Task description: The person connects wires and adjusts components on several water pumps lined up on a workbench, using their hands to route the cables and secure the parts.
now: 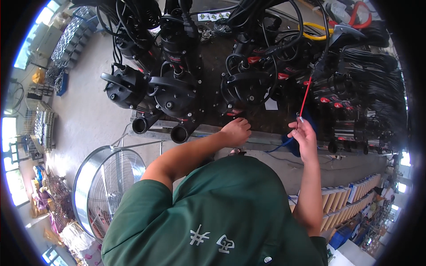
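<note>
My right hand [303, 133] is raised at the bench's front edge, with thumb and fingers pinched on the lower end of a thin red wire-like strand [305, 95]. The strand runs straight up to a black cable [320, 64]. Next to the bench edge, my left hand [236, 131] is curled with the fingers bent; whether anything lies under them is hidden. Just beyond it stands a black submersible pump [248, 86] with a top handle and a red label. Two more black pumps stand to its left, one [175, 97] with its round outlet facing me.
Rows of black pumps with coiled cables [370, 66] fill the bench's right side. A yellow hose [317, 32] and a red-handled tool [360, 15] lie at the back right. A large drum fan [106, 190] stands at left, shelving with cartons [341, 199] behind me at right.
</note>
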`<control>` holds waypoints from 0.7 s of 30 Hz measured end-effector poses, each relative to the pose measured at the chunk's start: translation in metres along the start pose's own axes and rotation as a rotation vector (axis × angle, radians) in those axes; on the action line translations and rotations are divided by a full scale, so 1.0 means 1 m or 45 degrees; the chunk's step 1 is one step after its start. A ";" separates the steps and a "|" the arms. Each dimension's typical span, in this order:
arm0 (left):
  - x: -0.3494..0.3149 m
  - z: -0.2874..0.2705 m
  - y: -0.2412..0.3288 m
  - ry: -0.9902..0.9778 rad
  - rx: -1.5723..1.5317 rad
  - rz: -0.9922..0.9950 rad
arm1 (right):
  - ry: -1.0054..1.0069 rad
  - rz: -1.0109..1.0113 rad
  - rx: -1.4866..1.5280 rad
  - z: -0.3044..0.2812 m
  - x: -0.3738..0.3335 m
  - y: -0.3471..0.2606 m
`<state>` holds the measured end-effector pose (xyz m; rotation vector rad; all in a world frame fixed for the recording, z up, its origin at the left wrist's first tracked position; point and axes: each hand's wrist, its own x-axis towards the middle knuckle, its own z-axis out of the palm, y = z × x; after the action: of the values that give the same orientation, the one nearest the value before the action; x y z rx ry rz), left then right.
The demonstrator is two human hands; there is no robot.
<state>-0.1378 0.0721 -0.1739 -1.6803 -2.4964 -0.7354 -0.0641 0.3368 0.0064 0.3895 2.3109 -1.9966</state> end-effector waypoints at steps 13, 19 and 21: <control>-0.009 0.001 -0.002 0.139 -0.059 0.047 | 0.036 0.007 -0.040 0.020 0.064 -0.051; -0.008 0.005 -0.002 0.158 -0.050 0.087 | 0.164 -0.205 0.119 0.033 0.079 -0.081; -0.008 0.002 -0.001 0.100 -0.041 0.084 | 0.148 -0.153 0.321 0.032 0.079 -0.103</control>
<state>-0.1348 0.0653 -0.1783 -1.7002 -2.3774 -0.8223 -0.1684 0.3038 0.0838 0.3991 2.1981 -2.3954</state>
